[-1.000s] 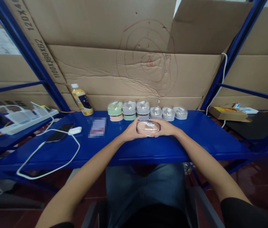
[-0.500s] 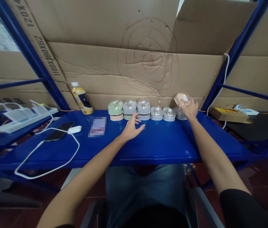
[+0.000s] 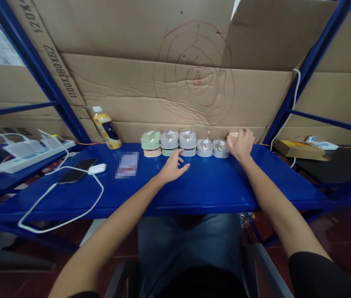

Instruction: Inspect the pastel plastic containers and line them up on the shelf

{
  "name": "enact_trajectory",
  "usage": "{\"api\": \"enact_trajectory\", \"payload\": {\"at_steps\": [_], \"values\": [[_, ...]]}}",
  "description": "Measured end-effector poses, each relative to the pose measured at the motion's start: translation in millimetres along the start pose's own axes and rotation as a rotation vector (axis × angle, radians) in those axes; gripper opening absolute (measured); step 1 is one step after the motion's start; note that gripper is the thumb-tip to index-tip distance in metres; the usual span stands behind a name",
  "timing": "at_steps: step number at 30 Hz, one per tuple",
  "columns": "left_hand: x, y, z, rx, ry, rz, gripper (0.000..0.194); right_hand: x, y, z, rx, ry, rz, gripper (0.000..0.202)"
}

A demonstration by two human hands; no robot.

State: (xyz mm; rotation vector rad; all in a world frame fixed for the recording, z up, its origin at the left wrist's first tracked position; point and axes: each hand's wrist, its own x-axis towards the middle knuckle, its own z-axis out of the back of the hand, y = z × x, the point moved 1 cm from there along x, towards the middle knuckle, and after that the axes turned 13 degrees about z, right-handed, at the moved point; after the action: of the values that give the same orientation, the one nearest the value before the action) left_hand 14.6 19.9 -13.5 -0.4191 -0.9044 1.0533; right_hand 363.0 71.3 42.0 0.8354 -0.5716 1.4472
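Several small rounded containers with clear lids stand in a row against the cardboard. On the left are three two-high stacks: a green container (image 3: 151, 140) on a peach one, a grey container (image 3: 169, 140) on a green one, and grey on grey (image 3: 187, 140). Right of them sit single grey containers (image 3: 204, 147). At the row's right end my right hand (image 3: 241, 144) is closed over a peach container (image 3: 233, 135), mostly hidden by the fingers. What lies beneath it is covered. My left hand (image 3: 171, 167) rests before the stacks with fingers apart, holding nothing.
A yellow bottle (image 3: 107, 129) stands back left on the blue table (image 3: 212, 186). Nearer lie a blurred-out packet (image 3: 127, 164), a dark phone (image 3: 77, 171) and a white cable (image 3: 100, 191). A power strip (image 3: 35, 156) is far left, an open carton (image 3: 301, 150) far right.
My right hand has lowered the peach container onto the right end of the row, where a grey container showed before. My left hand has stayed put.
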Motion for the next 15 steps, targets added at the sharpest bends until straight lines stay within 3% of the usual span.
{"api": "enact_trajectory", "payload": {"at_steps": [3, 5, 10, 15], "values": [[-0.2, -0.5, 0.6, 0.016, 0.02, 0.009, 0.063, -7.0, 38.1, -1.7, 0.139, 0.133, 0.363, 0.066], [-0.6, -1.0, 1.5, 0.028, 0.036, 0.023, 0.062, -14.1, 63.9, -10.8, 0.192, 0.259, 0.517, 0.068], [-0.9, 0.7, 2.4, 0.036, 0.05, 0.038, 0.061, -32.8, 93.1, -28.8, 0.233, 0.469, 0.541, 0.078], [0.1, 2.8, 1.0, 0.033, 0.048, 0.031, 0.061, -46.0, 92.8, -1.8, 0.268, 0.44, 0.571, 0.06]]}}
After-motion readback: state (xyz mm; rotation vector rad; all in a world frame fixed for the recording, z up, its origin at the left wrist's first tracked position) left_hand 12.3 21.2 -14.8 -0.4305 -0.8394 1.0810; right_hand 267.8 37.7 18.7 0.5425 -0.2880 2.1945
